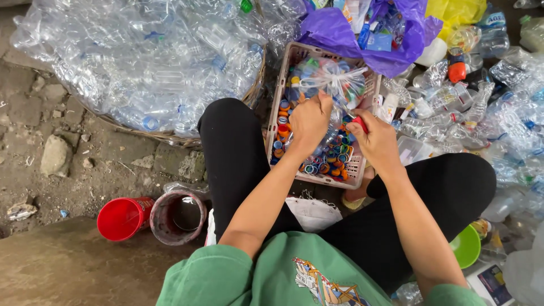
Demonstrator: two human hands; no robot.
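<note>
Gripping a clear plastic bag (pixel 331 79) of coloured caps, the left hand (pixel 309 122) is closed over the far end of a slatted basket (pixel 356 169), while the right hand (pixel 375 139) pinches a red cap (pixel 360 123) near the basket's right edge. Loose caps (pixel 331 158) fill the basket between black-clad knees; clear bottles (pixel 153 62) pile beyond, both forearms reaching forward.

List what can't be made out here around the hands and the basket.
- Head view: what the right hand pinches; only a red bit shows past the fingers.
- Contents of the clear bag gripped by the left hand: blurred by crinkled plastic.
- Basket floor: hidden under caps and both hands.
- Red cup and grey pot insides: too dark.
</note>
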